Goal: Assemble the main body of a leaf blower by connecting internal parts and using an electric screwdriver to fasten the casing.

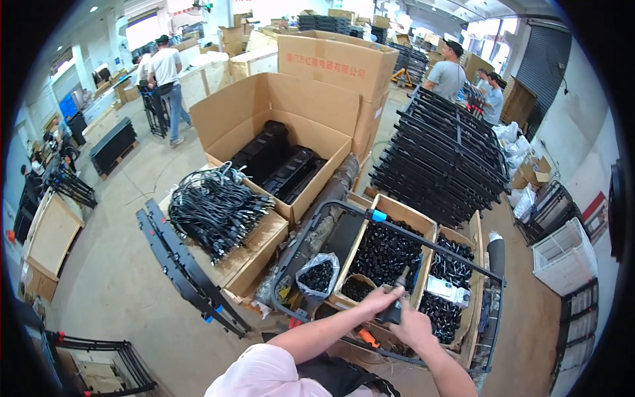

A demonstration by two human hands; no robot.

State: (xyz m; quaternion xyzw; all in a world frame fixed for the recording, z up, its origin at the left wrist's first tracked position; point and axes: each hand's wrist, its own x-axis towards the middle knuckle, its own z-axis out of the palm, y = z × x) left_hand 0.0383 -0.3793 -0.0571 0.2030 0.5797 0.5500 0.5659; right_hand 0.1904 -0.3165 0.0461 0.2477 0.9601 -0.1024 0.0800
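Both our hands close on a dark driver [397, 301] over the frame [410, 233]: right hand [413, 325] grips its handle, left hand [378, 299] pinches alongside. Its long axis tilts up, away from us toward the box [387, 251].

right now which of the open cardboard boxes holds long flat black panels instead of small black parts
The big open carton farthest from the hands, behind the cable pile; the boxes by the hands hold small black pieces.
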